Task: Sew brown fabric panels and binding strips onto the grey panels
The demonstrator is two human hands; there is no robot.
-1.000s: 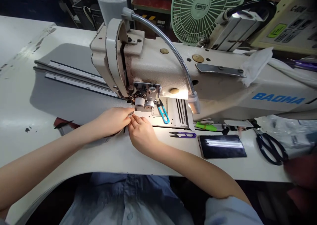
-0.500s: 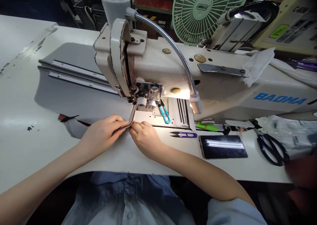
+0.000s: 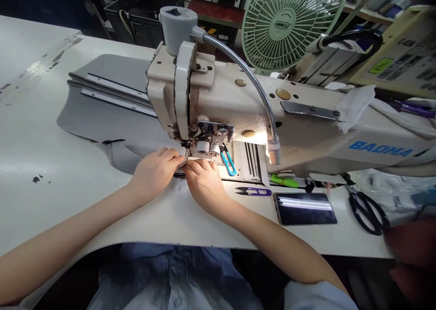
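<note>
The stitching point of the sewing machine (image 3: 218, 92) is hard to make out, being crowded by metal fittings and shadow. The near edge of the grey fabric (image 3: 88, 119) is partly covered by the left hand (image 3: 155, 171), between whose thumb and fingers it is pinched just in front of the machine head. The fingers of the right hand (image 3: 206, 182) are curled beside it, nearly touching; whether anything is gripped there cannot be told, as the fingertips are hidden. Both forearms are cut off by the picture's borders.

The fabric is spread on the bench (image 3: 153, 228) to the left and is partly hidden behind the machine head. Bare bench top is seen between the forearms, down to the curved front edge.

To the right, room is limited by blue snips (image 3: 227, 161) lying close to the right hand, purple snips (image 3: 254, 191) and a phone (image 3: 305, 208). Black-handled scissors (image 3: 368, 212) are placed farther off. Above, the space is bounded by the machine arm and a lit lamp (image 3: 273, 151).
</note>
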